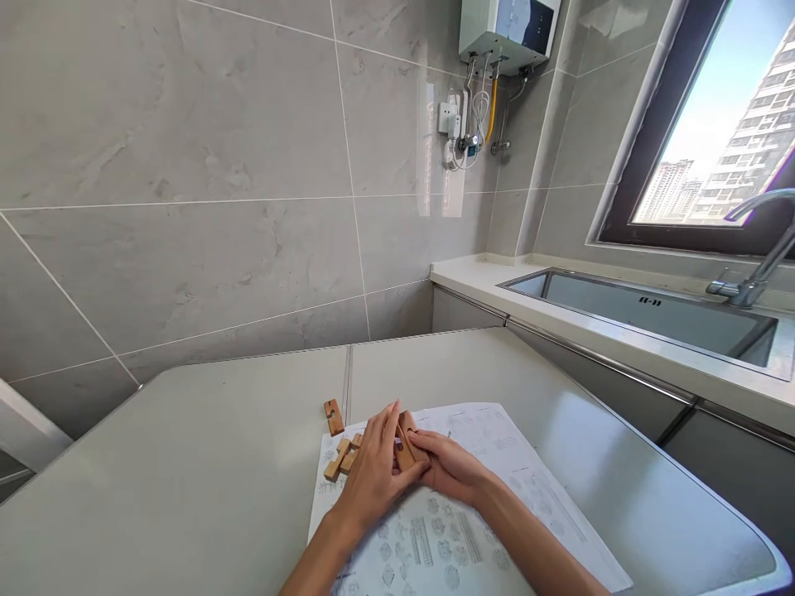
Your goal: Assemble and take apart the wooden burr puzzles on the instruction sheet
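Both hands meet over a printed paper sheet (447,530) on the table. Between them are notched wooden puzzle pieces (411,443), set side by side and tilted. My left hand (376,463) closes round their left side, its fingers hiding part of them. From the right, my right hand (450,468) grips the same pieces with thumb and fingers. Just left of my left hand, several loose wooden pieces (339,460) lie on the paper, partly covered by that hand. Another notched wooden piece (334,417) rests at the paper's upper left corner.
The pale table (186,480) has a seam and a rounded right edge. To the right stands a counter with a steel sink (621,306) and a faucet (751,273). A water heater (506,37) hangs on the tiled wall, near a window.
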### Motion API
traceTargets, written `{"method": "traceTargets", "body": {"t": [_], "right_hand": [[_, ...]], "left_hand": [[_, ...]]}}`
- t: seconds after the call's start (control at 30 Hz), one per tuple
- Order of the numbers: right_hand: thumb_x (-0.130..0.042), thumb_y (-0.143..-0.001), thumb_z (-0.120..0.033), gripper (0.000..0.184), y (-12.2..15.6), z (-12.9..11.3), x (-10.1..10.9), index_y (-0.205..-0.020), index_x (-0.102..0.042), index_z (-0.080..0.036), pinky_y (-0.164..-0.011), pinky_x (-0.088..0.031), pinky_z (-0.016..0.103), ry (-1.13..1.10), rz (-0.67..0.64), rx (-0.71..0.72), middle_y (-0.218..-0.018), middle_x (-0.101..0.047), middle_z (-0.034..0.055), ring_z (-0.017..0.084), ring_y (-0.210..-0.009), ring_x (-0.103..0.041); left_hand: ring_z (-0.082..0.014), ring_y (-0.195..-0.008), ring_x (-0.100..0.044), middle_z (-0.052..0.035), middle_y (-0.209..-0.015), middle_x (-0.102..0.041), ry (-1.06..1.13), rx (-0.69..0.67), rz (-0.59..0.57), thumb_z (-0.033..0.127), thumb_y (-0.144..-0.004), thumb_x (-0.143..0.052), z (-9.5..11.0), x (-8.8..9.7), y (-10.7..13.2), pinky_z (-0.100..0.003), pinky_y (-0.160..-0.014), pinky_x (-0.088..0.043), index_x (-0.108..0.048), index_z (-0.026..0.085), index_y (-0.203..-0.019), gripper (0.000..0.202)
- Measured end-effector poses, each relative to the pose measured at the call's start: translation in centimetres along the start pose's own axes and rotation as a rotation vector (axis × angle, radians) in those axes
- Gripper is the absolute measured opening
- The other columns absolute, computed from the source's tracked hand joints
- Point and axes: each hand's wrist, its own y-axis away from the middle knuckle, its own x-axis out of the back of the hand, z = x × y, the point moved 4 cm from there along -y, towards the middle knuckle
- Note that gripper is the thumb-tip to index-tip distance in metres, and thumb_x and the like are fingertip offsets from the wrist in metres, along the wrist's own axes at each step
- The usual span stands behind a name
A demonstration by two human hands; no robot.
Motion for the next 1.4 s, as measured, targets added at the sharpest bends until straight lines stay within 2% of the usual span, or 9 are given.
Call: {"method": "traceTargets", "body": {"t": [0.13,0.27,0.43,0.57,0.63,0.8,1.03,1.23,1.4], "right_hand": [[-0.075,-0.096,-0.032,0.028,0.0,-0.3,0.1,-0.115,-0.074,-0.011,-0.103,-0.055,0.041,-0.001,0.028,0.032,-0.110,-0.079,0.0149,0.027,-0.105,-0.076],[-0.079,-0.094,-0.032,0.028,0.0,-0.6,0.5,-0.113,-0.075,-0.012,-0.106,-0.054,0.039,0.016,0.073,0.072,-0.112,-0.079,0.0138,0.024,-0.106,-0.076],[-0.085,-0.090,-0.034,0.038,0.1,-0.6,0.1,-0.117,-0.075,-0.011,-0.104,-0.055,0.038,0.061,0.064,0.068,-0.117,-0.078,0.0154,0.024,-0.107,-0.076],[-0.081,-0.093,-0.042,0.042,0.3,-0.6,-0.7,-0.121,-0.074,-0.012,-0.104,-0.056,0.043,0.140,0.018,0.073,-0.121,-0.077,0.0153,0.028,-0.114,-0.072],[-0.077,-0.095,-0.048,0.044,0.4,-0.6,-1.0,-0.121,-0.074,-0.012,-0.104,-0.057,0.046,0.164,0.018,0.062,-0.118,-0.078,0.0154,0.029,-0.114,-0.072],[-0.069,-0.098,-0.056,0.051,0.7,-0.8,-1.5,-0.124,-0.074,-0.012,-0.103,-0.056,0.049,0.154,0.005,0.046,-0.115,-0.078,0.0161,0.031,-0.112,-0.074],[-0.062,-0.103,-0.054,0.050,0.7,-1.1,-1.2,-0.136,-0.070,-0.018,-0.100,-0.057,0.048,0.202,0.023,0.046,-0.124,-0.077,0.0142,0.030,-0.105,-0.077],[-0.065,-0.101,-0.055,0.047,0.7,-0.7,-0.8,-0.125,-0.075,-0.016,-0.079,-0.061,0.037,0.264,0.089,0.030,-0.116,-0.078,0.0152,0.026,-0.092,-0.078],[-0.065,-0.100,-0.057,0.045,0.5,-0.2,-0.4,-0.116,-0.076,-0.016,-0.062,-0.057,0.029,0.280,0.085,0.019,-0.103,-0.078,0.0123,0.023,-0.082,-0.077]], "left_hand": [[-0.0339,-0.149,-0.044,-0.0109,-0.162,-0.046,0.017,0.039,0.049,0.048,-0.099,-0.066,-0.6,0.3,0.1,-0.054,-0.120,-0.044,-0.026,0.034,-0.166,0.080],[-0.0331,-0.149,-0.046,-0.0127,-0.161,-0.048,0.051,0.058,0.066,0.041,-0.098,-0.066,-0.5,0.4,0.1,-0.054,-0.121,-0.041,-0.029,0.030,-0.165,0.077],[-0.0301,-0.134,-0.061,-0.0127,-0.145,-0.064,0.270,0.258,0.046,0.040,-0.095,-0.068,-0.9,0.2,0.0,-0.049,-0.115,-0.047,-0.034,0.026,-0.162,0.077],[-0.0300,-0.122,-0.069,-0.0137,-0.128,-0.075,0.537,0.323,0.031,0.048,-0.098,-0.063,-0.9,0.1,-0.5,-0.044,-0.105,-0.055,-0.063,0.021,-0.135,0.046],[-0.0309,-0.112,-0.073,-0.0143,-0.120,-0.078,0.656,0.348,0.018,0.055,-0.097,-0.063,-0.9,0.2,-0.6,-0.041,-0.092,-0.061,-0.070,0.019,-0.119,0.043],[-0.0244,-0.088,-0.075,-0.0094,-0.100,-0.079,0.791,0.419,0.087,0.064,-0.097,-0.059,-0.8,0.6,-0.5,-0.032,-0.073,-0.059,-0.068,0.018,-0.103,0.047],[-0.0236,-0.096,-0.075,-0.0075,-0.104,-0.079,0.887,0.458,0.173,0.062,-0.099,-0.058,-0.8,1.5,-0.5,-0.036,-0.091,-0.059,-0.068,0.022,-0.104,0.042],[-0.0215,-0.087,-0.070,-0.0049,-0.091,-0.074,0.687,0.386,0.179,0.062,-0.098,-0.057,-0.6,1.6,-0.4,-0.032,-0.081,-0.057,-0.066,0.021,-0.090,0.043],[-0.0223,-0.078,-0.069,-0.0051,-0.081,-0.073,0.627,0.392,0.179,0.064,-0.093,-0.063,-0.5,1.2,-0.1,-0.031,-0.073,-0.055,-0.066,0.020,-0.083,0.045]]}}
